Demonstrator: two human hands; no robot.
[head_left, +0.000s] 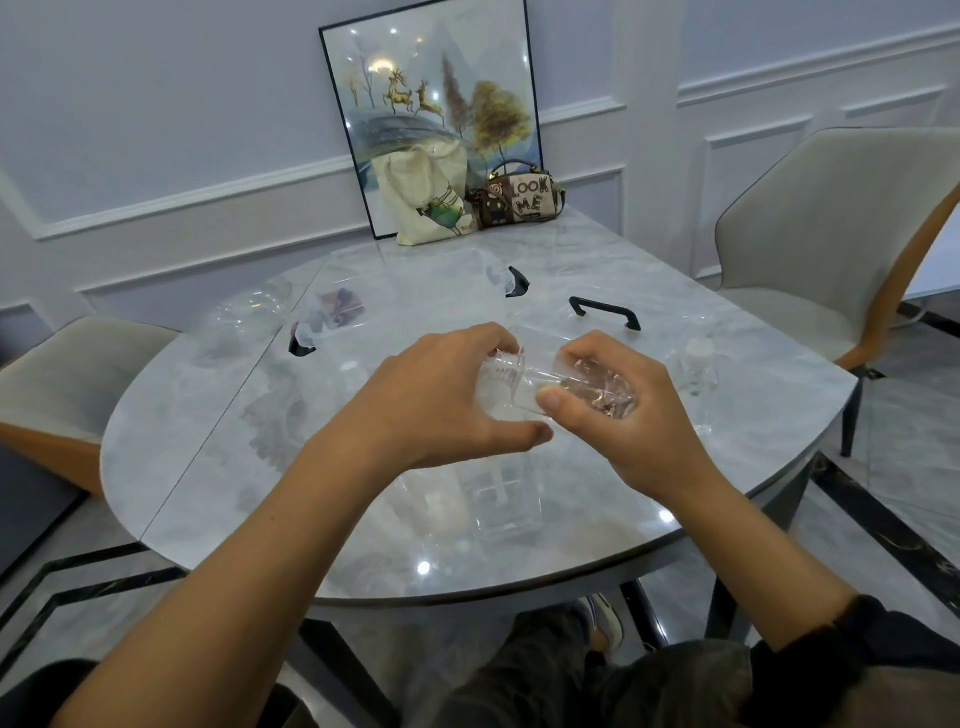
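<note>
Marble table (208, 441) below; left hand (441, 395) grips clear cup (500, 387), right hand (618, 415) grips clear container (592, 383), items touching.

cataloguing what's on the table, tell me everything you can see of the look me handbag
The small handbag stands upright at the far edge of the marble table, in front of the framed deer picture. It looks like brown leather-like material. Its pale front flap has patchwork letters reading LOOK ME, and it has a dark arched top handle and a dark strap at one side. The cream tote bag stands close beside it, seemingly touching.
</note>
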